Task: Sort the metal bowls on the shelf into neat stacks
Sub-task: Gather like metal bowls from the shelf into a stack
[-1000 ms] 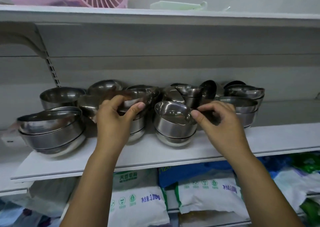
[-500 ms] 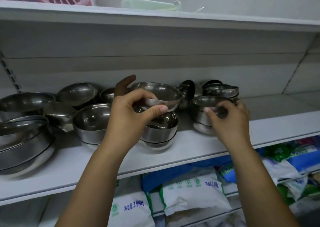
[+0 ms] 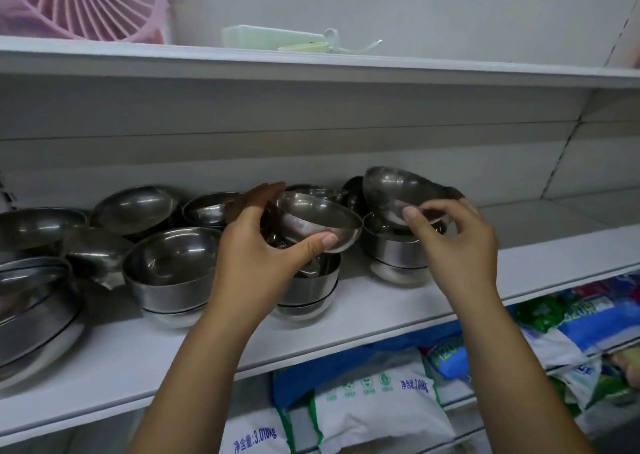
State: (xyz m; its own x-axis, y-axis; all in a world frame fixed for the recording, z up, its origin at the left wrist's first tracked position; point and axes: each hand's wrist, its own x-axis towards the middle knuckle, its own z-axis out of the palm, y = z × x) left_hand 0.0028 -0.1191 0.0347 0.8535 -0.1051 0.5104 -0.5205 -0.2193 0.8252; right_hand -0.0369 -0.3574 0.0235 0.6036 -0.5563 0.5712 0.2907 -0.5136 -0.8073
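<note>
Several metal bowls crowd the white shelf point(image 3: 381, 308). My left hand point(image 3: 263, 256) grips a small tilted bowl point(image 3: 318, 214) by its rim, held just above a short stack point(image 3: 308, 287) at the middle. My right hand point(image 3: 453, 242) pinches the rim of another small bowl point(image 3: 398, 187), raised and tipped above the right stack point(image 3: 398, 253). A stack with a wider bowl on top point(image 3: 173, 266) stands left of my left hand. Large bowls point(image 3: 34, 301) pile at the far left, and loose tilted ones point(image 3: 135, 208) lean at the back.
The shelf above point(image 3: 311, 62) carries a pink fan point(image 3: 86, 3) and a pale green box point(image 3: 273, 38). Bagged goods point(image 3: 374, 401) fill the shelf below. To the right of the bowls the shelf surface point(image 3: 554, 253) is bare.
My right hand has lifted a small bowl off the right stack and tipped it up. My left hand keeps its bowl, now lower and closer to the middle stack. The view has shifted slightly.
</note>
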